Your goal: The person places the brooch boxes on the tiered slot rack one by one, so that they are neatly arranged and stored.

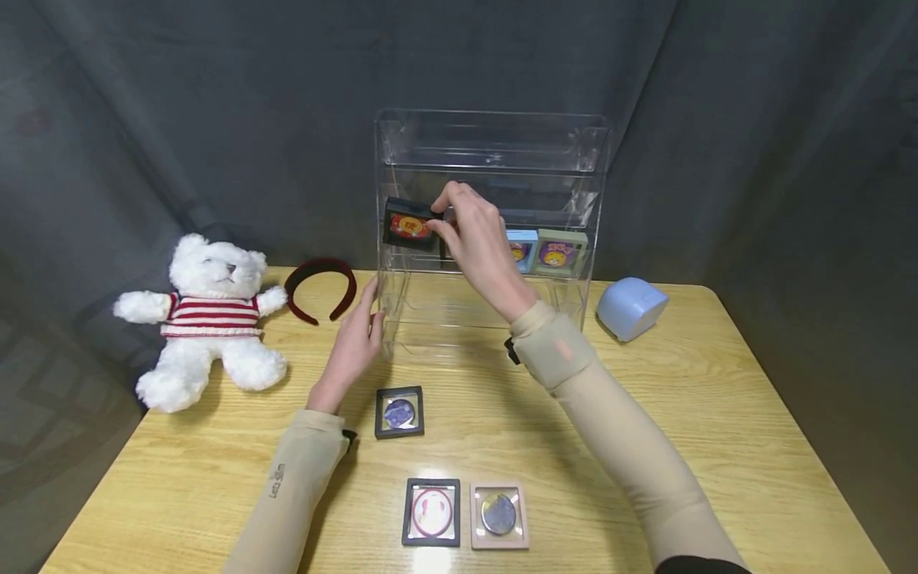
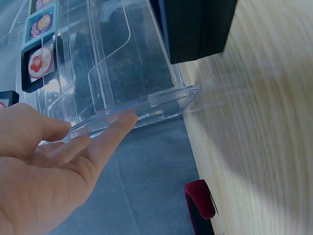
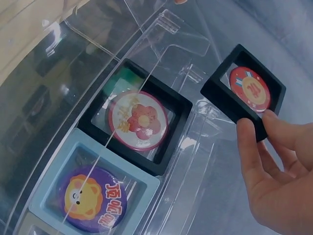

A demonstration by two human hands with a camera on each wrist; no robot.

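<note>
My right hand [image 1: 476, 235] pinches a black display frame [image 3: 244, 90] by its edge; inside is a round red badge. It is held tilted at the left end of a clear acrylic rack [image 1: 495, 166], level with its middle tier. That tier carries a black frame with a flower badge [image 3: 138, 120], a light blue frame with a lion badge [image 3: 93, 196] and a green frame [image 1: 562, 253]. My left hand [image 1: 355, 343] rests against the rack's left side, its fingers extended along the clear panel [image 2: 161, 102].
Nearer me lie a black frame with a blue badge [image 1: 399, 413], a black frame with a pink-rimmed badge [image 1: 432, 513] and a pink frame [image 1: 499, 516]. A white teddy bear [image 1: 215, 319] and dark red headband [image 1: 320, 267] are at left, a light blue rounded object [image 1: 631, 308] at right.
</note>
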